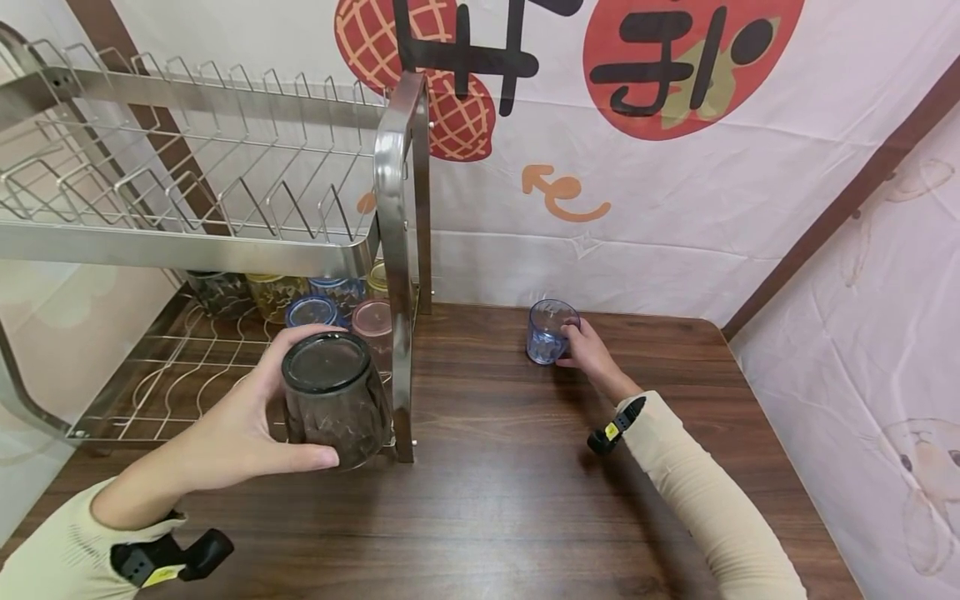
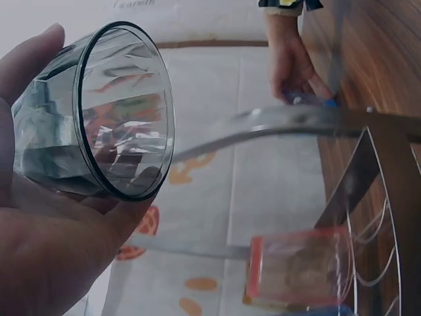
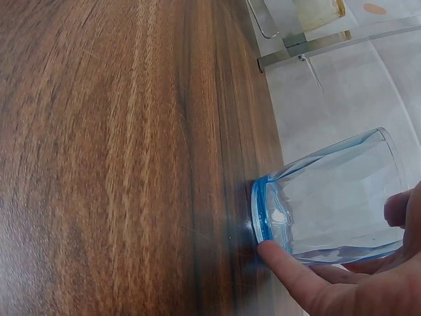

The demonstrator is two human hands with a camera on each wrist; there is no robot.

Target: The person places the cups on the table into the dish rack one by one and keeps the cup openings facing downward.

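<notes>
My left hand [image 1: 225, 429] grips a dark grey glass cup [image 1: 335, 408], thumb on the near side and fingers wrapped behind it. The cup is raised in front of the rack, upside down; in the left wrist view its dark-rimmed mouth [image 2: 126, 112] faces the table side. Farther back on the right, my right hand [image 1: 595, 357] holds a clear blue cup [image 1: 546, 340] around its side. This cup stands upright at the back of the wooden table, its thick blue base [image 3: 262, 210] against the tabletop and one fingertip at the base.
A two-tier metal dish rack [image 1: 401, 275] stands at the left, wire plate slots on top. On its lower tier are several coloured cups, including a pink one [image 1: 372, 325] and a blue one [image 1: 311, 312]. A printed cloth [image 1: 510, 200] hangs behind the table [image 1: 487, 500].
</notes>
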